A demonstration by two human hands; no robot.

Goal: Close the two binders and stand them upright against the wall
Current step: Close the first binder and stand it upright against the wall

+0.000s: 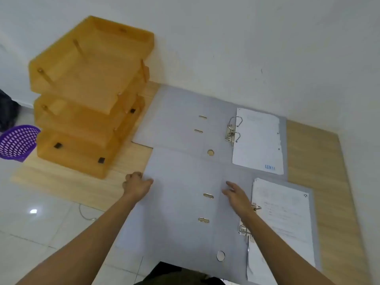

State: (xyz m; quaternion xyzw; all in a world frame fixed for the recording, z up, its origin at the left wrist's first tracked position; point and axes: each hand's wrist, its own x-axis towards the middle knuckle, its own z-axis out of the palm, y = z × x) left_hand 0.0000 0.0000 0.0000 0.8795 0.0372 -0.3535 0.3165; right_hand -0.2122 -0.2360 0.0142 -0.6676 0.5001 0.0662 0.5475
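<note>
Two grey lever-arch binders lie open and flat on a wooden desk. The far binder (181, 118) reaches the white wall (246, 48), with metal rings and white paper on its right half. The near binder (176, 223) overlaps the far one's front edge and also holds a stack of paper on its right side. My left hand (136, 185) grips the left edge of the near binder's open cover, fingers curled over it. My right hand (236, 195) hovers flat and open over the spine area, just left of the rings.
A stack of three orange plastic letter trays (86, 95) stands at the desk's left against the wall. A purple perforated basket (16, 141) sits on the tiled floor beyond the desk's left edge. Bare wood desk (320, 182) shows to the right of the binders.
</note>
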